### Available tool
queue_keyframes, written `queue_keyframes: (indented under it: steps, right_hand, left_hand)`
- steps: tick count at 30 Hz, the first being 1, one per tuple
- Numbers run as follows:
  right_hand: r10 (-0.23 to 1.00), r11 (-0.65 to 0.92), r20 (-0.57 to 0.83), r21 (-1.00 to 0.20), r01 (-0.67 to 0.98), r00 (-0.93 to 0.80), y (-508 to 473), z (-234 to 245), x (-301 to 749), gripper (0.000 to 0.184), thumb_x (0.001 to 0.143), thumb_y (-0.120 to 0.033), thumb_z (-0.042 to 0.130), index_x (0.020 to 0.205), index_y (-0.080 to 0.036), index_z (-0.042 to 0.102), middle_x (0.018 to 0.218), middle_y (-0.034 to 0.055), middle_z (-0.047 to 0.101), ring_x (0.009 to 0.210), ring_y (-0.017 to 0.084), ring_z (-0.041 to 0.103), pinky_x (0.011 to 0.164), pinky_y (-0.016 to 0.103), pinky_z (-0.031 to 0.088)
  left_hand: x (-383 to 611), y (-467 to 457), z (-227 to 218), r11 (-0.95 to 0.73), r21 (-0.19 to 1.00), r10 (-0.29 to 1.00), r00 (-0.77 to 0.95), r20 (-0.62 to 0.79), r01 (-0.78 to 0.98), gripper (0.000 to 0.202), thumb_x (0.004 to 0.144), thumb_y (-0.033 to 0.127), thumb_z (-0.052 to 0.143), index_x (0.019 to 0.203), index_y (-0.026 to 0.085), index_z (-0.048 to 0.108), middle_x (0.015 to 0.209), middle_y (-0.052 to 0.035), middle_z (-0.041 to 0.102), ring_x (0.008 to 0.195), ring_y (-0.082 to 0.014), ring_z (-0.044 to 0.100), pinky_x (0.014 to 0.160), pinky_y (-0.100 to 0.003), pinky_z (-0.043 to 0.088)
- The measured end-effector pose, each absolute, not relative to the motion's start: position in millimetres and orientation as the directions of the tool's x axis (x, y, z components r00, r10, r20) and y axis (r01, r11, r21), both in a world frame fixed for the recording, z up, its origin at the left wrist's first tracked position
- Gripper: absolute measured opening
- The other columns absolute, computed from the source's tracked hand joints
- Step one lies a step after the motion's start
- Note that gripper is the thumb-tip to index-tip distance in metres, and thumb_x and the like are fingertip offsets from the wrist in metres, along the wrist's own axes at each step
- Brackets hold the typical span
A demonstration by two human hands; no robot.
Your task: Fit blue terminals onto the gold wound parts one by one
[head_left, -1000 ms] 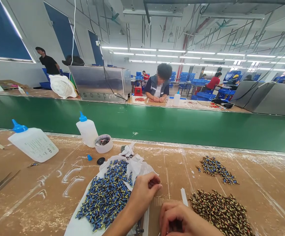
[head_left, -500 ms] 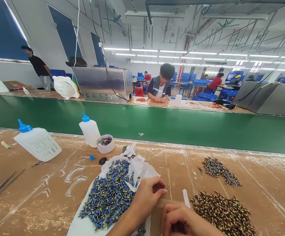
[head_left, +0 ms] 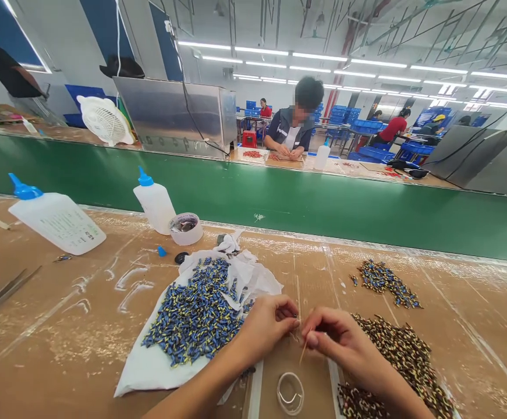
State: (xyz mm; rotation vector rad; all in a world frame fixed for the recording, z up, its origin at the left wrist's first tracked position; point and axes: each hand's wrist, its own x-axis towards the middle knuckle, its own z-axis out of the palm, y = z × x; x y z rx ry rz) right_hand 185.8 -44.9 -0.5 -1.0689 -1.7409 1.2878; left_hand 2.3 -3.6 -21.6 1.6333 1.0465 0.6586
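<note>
Now both hands have lifted and met: left hand [head_left: 267, 323] pinches a tiny part, right hand [head_left: 338, 340] pinches a thin wooden stick [head_left: 304, 349] against it. Blue-yellow small parts heap [head_left: 196, 314] lies on white cloth beside; small white round cup [head_left: 185, 228] holds dark bits.

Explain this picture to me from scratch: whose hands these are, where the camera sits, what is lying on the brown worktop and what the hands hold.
There is no machine here: a camera on a person's head looks forward and down at their own two bare hands. The left hand pinches a small part beside a pile of blue and yellow pieces on a white cloth. The right hand holds a thin stick next to a pile of dark speckled pieces. A smaller blue pile, two squeeze bottles, a small white tub and a wire ring also lie on the worktop. Beyond the green belt, another person works.
</note>
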Motion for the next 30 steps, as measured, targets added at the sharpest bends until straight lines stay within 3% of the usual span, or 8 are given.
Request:
queue_keyframes:
  steps: [4,7,30]
  right_hand:
    - [0.982,0.184,0.169,-0.947,0.265,-0.078,-39.1,-10.1,189.7,0.024,0.089,-0.04,0.058,0.086,-0.017,0.064,0.078,0.0046,0.064,0.074,0.019,0.059,0.068,0.027,0.046]
    - [0.977,0.18,0.208,-0.924,0.338,0.05,-36.5,-16.3,189.0,0.024,0.088,-0.041,0.059,0.088,-0.017,0.065,0.08,0.0057,0.067,0.075,0.021,0.06,0.069,0.028,0.046]
    - [0.963,0.264,0.254,-0.833,0.487,-0.088,-37.0,-22.9,182.9,0.02,0.091,-0.035,0.056,0.089,-0.019,0.067,0.076,0.002,0.066,0.074,0.019,0.062,0.067,0.027,0.045]
  left_hand:
    - [3.4,-3.9,-24.2,-0.054,0.947,0.875,0.472,-0.107,0.315,0.011,0.073,0.02,0.061,0.08,0.014,0.067,0.071,-0.0015,0.066,0.066,-0.0139,0.058,0.061,-0.022,0.042]
    - [3.6,-3.9,-21.7,-0.058,0.937,0.873,0.474,-0.119,0.343,0.011,0.072,0.019,0.062,0.08,0.014,0.068,0.069,-0.0011,0.066,0.065,-0.0134,0.057,0.06,-0.021,0.041]
    - [1.2,-6.7,-22.1,-0.115,0.926,0.861,0.5,-0.087,0.359,0.006,0.074,0.019,0.062,0.077,0.015,0.065,0.065,0.0021,0.059,0.062,-0.0106,0.052,0.057,-0.019,0.036]
